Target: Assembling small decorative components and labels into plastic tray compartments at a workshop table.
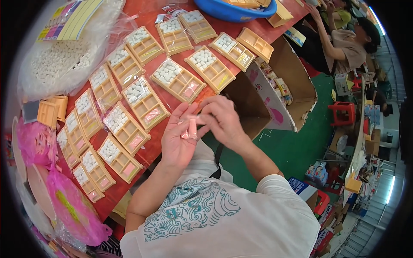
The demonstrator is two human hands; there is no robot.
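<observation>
Small pink packets (pixel 192 129) in clear wrap lie against the fingers and palm of my left hand (pixel 177 136), which is turned up and holds them. My right hand (pixel 221 120) pinches at the top of these packets, its fingertips close against the left ones. Just beyond my hands, on the red table, stands a beige compartment tray (pixel 184 89) with white pieces (pixel 167 71) in its large section and a pink packet (pixel 189 89) in a corner section. Nearby is another tray (pixel 219 78) holding white pieces and a yellow-green packet (pixel 223 80).
Several similar trays stand in rows across the red table (pixel 150 144). A big clear bag of white pieces (pixel 60 62) lies far left, a blue basin (pixel 236 12) at the back. An open cardboard box (pixel 297 77) stands right of the table. Co-workers (pixel 344 47) are at upper right.
</observation>
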